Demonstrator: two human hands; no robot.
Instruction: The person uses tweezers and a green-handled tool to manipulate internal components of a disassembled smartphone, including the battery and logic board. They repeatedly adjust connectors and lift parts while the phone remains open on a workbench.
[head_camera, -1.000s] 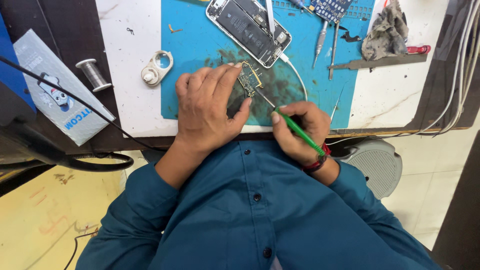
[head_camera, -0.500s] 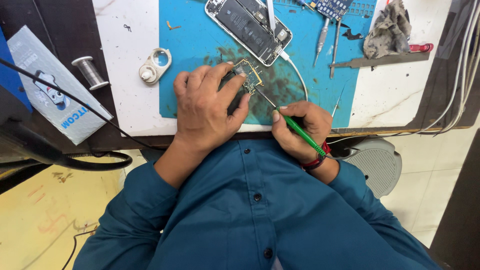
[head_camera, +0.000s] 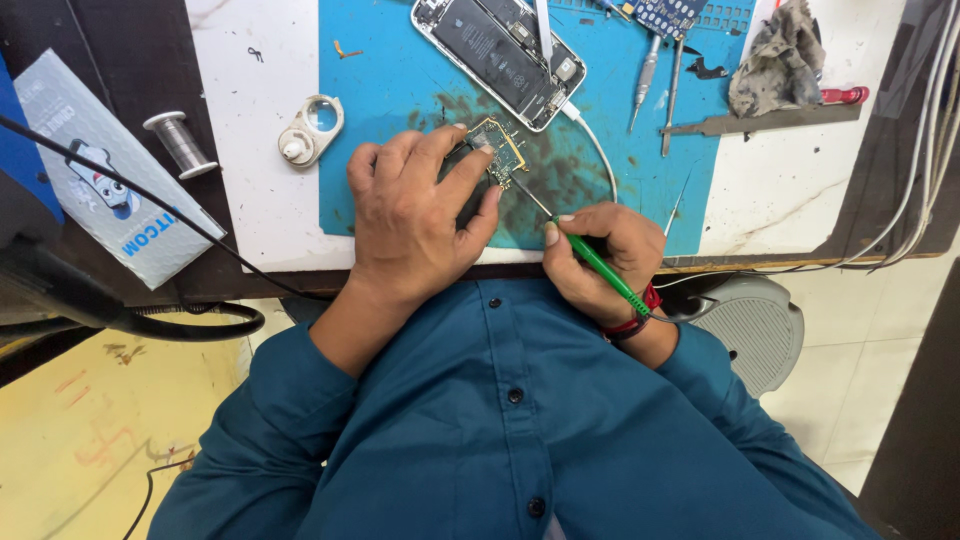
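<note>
Almost nothing has moved since the earlier pictures: both hands stay at the same place on the blue mat (head_camera: 400, 80), and only the view shifted a little.

The left hand (head_camera: 415, 215) lies flat over a small circuit board (head_camera: 497, 148), its fingers together and pressing the board down on the mat near the front edge of the tabletop (head_camera: 250, 150). The right hand (head_camera: 600, 255) has its fingers clamped on a green-handled tool (head_camera: 600, 268), and the thin metal tip touches the board's lower right edge.

Behind the board lies an opened phone (head_camera: 505, 55) with a white cable. To the left are a small white magnifier (head_camera: 310, 130) and a solder spool (head_camera: 180, 143). Tweezers (head_camera: 645, 80) and a grey rag (head_camera: 780, 55) lie to the right.
</note>
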